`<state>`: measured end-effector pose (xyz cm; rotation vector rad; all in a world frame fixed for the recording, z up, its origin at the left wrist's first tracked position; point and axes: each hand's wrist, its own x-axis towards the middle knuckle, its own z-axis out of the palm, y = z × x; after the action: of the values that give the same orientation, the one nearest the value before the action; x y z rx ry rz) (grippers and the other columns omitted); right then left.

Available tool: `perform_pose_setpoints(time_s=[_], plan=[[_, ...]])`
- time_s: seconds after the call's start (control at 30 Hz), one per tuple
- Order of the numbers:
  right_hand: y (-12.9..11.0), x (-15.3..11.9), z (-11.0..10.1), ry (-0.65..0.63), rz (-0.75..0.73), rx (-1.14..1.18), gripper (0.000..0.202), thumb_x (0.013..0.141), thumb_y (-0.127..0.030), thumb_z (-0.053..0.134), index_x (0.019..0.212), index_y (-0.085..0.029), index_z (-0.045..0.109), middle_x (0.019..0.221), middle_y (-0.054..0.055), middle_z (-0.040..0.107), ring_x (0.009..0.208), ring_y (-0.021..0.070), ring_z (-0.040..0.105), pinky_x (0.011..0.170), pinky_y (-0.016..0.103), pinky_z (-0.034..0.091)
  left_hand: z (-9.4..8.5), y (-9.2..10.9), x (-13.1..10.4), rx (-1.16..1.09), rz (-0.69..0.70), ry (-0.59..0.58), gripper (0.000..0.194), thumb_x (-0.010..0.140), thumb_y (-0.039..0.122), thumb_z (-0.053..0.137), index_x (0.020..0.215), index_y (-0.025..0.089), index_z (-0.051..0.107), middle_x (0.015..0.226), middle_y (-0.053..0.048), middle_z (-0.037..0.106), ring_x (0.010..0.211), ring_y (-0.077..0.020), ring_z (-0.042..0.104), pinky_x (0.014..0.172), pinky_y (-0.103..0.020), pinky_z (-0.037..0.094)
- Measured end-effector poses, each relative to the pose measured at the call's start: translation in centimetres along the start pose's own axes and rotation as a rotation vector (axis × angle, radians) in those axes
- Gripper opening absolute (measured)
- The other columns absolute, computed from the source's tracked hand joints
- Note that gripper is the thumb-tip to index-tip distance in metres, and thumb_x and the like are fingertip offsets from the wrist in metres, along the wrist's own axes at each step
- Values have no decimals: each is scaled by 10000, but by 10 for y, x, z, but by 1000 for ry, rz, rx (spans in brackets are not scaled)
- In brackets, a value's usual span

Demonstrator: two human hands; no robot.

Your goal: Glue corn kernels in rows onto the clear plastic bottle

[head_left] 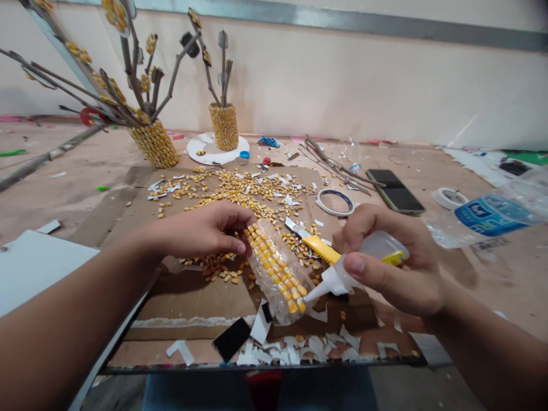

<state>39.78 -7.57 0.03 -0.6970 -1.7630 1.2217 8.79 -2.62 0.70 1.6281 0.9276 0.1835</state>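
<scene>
My left hand point(214, 229) grips the far end of a clear plastic cylinder point(280, 311), which lies tilted over the cardboard. Rows of yellow corn kernels point(276, 265) are stuck along its upper side. In my right hand point(391, 262) is a small glue bottle point(338, 278) with a white nozzle, its tip at the near end of the kernel rows. A yellow utility knife point(321, 249) with its blade out lies on the cardboard behind the bottle. Loose corn kernels point(252, 191) are heaped beyond the cylinder.
Two kernel-covered pots, a left one point(154, 142) and a right one point(224, 127), hold branches at the back. A tape roll point(335, 202), a phone point(397, 191) and a plastic bottle point(492, 214) lie to the right. Paper scraps point(295, 349) litter the front edge.
</scene>
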Motion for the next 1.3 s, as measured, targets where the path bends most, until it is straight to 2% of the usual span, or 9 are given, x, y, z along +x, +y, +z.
perform_pose_setpoints(time_s=[0.43,0.83,1.3], plan=[[-2,-1,0,-22,-9,-7,192,951,-340,798,867,-265,642,668,-46,537,520,114,460,445,275,343,0,0,0,8,-8,16,117,829,205,752,828,173,639,834,-28,762,825,-208,737,739,-296,573],[-3,1,0,-39,-28,-38,180,935,-312,806,875,-263,644,681,-48,563,517,110,471,441,258,356,0,-1,0,11,-4,7,116,835,228,749,844,175,646,842,-29,761,830,-211,734,748,-312,572],[-6,-1,2,-1,18,-26,227,915,-358,828,834,-256,643,664,-30,560,508,121,459,435,286,331,0,1,0,20,-15,11,140,834,236,763,828,177,636,839,-39,763,824,-214,734,747,-314,581]])
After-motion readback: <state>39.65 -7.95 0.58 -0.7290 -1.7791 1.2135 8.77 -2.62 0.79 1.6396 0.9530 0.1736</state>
